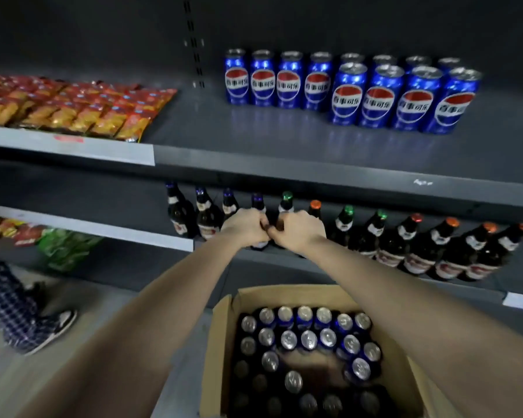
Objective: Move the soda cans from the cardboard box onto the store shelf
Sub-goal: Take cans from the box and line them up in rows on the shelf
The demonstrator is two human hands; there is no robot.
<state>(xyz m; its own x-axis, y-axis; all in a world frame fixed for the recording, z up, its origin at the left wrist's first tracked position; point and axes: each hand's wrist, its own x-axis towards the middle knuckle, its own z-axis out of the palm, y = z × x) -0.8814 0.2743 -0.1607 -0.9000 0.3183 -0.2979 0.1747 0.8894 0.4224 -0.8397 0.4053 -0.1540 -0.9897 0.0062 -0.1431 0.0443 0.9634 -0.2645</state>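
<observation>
head view: left hand [244, 227] and right hand [299, 232] side by side, fingers [261, 221] curled in, thumbs touching; cannot tell whether clamped on anything. cans [308, 339] low beneath the fingers in the box [221, 342], stocked cans [375, 92] above them on the shelf [284, 140]. likely trouble: bumping the bottles [405, 245] just behind the fingers and toppling one, packed that close.
</observation>
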